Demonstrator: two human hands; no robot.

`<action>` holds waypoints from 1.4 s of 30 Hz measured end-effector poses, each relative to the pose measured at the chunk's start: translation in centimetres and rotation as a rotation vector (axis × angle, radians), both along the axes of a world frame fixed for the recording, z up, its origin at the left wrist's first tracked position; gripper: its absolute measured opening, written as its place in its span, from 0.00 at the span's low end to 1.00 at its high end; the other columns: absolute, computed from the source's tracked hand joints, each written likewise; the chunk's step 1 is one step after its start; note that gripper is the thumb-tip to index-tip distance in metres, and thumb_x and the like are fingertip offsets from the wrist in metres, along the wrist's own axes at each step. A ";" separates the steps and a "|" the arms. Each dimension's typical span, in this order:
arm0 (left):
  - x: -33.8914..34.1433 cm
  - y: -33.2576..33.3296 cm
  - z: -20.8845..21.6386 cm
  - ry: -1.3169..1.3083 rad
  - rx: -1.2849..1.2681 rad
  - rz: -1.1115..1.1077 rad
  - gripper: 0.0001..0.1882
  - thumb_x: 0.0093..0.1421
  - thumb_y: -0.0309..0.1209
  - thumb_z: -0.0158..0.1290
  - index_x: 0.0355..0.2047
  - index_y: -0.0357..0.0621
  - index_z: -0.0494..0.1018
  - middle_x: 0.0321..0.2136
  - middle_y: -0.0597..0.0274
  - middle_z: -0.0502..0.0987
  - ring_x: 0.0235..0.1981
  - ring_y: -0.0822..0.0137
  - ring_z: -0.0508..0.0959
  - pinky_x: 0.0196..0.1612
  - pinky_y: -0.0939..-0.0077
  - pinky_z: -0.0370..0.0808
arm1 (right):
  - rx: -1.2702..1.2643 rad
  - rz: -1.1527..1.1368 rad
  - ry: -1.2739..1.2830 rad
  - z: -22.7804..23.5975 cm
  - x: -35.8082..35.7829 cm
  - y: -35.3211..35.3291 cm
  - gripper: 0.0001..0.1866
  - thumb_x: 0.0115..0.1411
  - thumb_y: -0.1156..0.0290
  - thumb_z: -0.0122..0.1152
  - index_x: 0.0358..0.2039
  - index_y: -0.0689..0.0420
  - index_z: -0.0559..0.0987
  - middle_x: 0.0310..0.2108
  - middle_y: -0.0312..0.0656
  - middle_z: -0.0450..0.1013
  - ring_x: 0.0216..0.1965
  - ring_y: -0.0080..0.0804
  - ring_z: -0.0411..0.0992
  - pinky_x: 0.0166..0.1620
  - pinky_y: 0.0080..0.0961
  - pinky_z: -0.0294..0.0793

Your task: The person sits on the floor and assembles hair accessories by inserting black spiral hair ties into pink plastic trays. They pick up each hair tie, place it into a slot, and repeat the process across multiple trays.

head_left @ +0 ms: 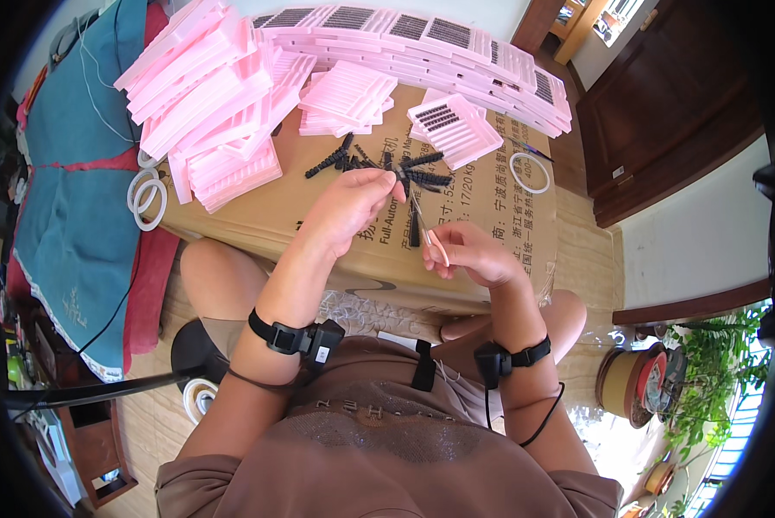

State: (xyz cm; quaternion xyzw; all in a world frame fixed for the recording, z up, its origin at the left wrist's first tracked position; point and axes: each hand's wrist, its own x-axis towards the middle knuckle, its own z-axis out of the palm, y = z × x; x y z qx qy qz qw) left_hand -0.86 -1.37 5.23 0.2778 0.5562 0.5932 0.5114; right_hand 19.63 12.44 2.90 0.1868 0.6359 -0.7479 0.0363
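My left hand [357, 200] is closed in a pinch on one end of a black fringed strip [429, 180] above the cardboard box. Just below and to its right, my right hand [474, 252] grips a small pair of scissors [436, 246], its blades pointing up towards the strip. Behind my left hand lie several dark fringed strips [327, 161] in a loose heap on the carton [482, 203]. A pink slotted tray [456, 129] sits beyond the hands, with short rows of black strips in part of its grooves.
Pink trays form a tall leaning pile [202, 82] at the left and a long filled stack [422, 47] along the back. White rings lie at the left [148, 200] and right [530, 173] box edges. Teal cloth [72, 198] covers furniture on the left.
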 end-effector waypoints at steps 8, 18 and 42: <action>0.5 -0.1 -0.2 0.025 0.005 -0.050 0.15 0.72 0.38 0.51 0.31 0.43 0.78 0.15 0.81 0.60 0.16 0.83 0.54 0.21 0.82 0.48 | 0.002 -0.043 0.023 1.0 -1.5 -0.2 0.17 0.58 0.56 0.71 0.30 0.57 0.79 0.26 0.33 0.76 0.24 0.19 0.71 0.29 0.18 0.68; 0.3 0.0 0.1 0.073 -0.052 -0.069 0.16 0.71 0.38 0.52 0.29 0.43 0.78 0.13 0.81 0.58 0.15 0.83 0.54 0.20 0.81 0.48 | 0.005 -0.034 0.019 1.2 -1.4 -0.2 0.17 0.60 0.56 0.70 0.27 0.56 0.79 0.23 0.31 0.74 0.23 0.17 0.69 0.28 0.17 0.65; -2.3 1.0 -4.7 1.192 -0.200 0.396 0.14 0.69 0.33 0.47 0.48 0.37 0.73 0.39 0.42 0.80 0.42 0.40 0.79 0.47 0.46 0.75 | 0.445 -0.675 -0.158 1.3 5.1 5.6 0.11 0.62 0.63 0.70 0.37 0.57 0.84 0.26 0.27 0.75 0.21 0.13 0.62 0.26 0.13 0.59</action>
